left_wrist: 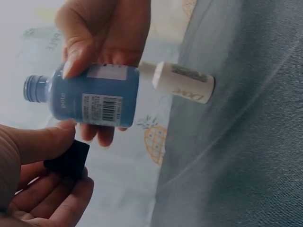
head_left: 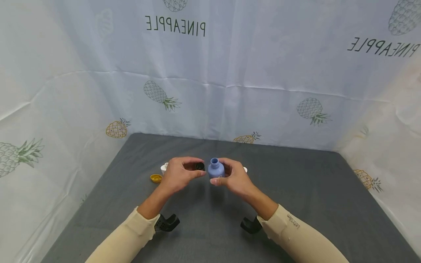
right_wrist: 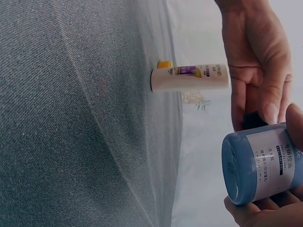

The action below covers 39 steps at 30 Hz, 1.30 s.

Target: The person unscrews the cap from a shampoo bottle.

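Note:
My right hand (head_left: 237, 177) grips a small blue bottle (head_left: 216, 170) upright above the table, its threaded neck uncovered. Printed labels and a barcode show on the bottle (left_wrist: 94, 97) in the left wrist view. Just left of it, my left hand (head_left: 179, 173) pinches a black cap (head_left: 200, 166) between thumb and fingers, its hollow side up. In the left wrist view the cap (left_wrist: 70, 160) is dark and angular, close beside the bottle. Cap and bottle neck are apart.
Behind my left hand stands a white bottle (head_left: 164, 167), with a yellow cap (head_left: 156, 178) on the grey cloth (head_left: 296, 204) beside it. A white Dove bottle (left_wrist: 184, 81) stands behind my right hand. A pineapple-print curtain (head_left: 210, 73) encloses the table.

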Available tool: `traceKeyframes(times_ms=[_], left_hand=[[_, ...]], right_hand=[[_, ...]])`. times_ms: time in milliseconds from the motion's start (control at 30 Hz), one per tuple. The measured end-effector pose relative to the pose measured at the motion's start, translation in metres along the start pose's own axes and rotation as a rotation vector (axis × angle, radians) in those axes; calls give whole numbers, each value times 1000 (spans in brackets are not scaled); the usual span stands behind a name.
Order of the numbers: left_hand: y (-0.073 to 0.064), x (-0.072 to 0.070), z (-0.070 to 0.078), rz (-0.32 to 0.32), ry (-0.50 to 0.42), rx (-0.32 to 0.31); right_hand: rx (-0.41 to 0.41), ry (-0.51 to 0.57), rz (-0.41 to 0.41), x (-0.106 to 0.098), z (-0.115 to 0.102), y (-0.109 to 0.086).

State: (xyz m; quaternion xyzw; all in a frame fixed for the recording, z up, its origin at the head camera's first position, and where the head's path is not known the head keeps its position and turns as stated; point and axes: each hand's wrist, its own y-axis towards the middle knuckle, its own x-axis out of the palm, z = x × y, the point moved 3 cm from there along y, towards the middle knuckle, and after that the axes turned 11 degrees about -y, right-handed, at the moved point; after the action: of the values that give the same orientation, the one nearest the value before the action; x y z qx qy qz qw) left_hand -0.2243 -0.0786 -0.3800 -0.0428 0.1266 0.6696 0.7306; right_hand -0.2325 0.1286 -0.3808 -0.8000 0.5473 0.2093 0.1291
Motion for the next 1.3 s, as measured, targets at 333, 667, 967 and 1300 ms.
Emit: traceKeyframes(times_ms=[333, 667, 967, 1300], left_hand=[[0, 4, -10, 52, 35, -43], [2, 11, -19, 79, 16, -43], [7, 13, -27, 70, 77, -49], [11, 14, -35, 44, 140, -72]], right_hand=[[11, 4, 14, 5, 5, 5], [42, -5, 36, 9, 15, 13], [54, -8, 35, 13, 23, 20], [66, 6, 51, 19, 26, 25]])
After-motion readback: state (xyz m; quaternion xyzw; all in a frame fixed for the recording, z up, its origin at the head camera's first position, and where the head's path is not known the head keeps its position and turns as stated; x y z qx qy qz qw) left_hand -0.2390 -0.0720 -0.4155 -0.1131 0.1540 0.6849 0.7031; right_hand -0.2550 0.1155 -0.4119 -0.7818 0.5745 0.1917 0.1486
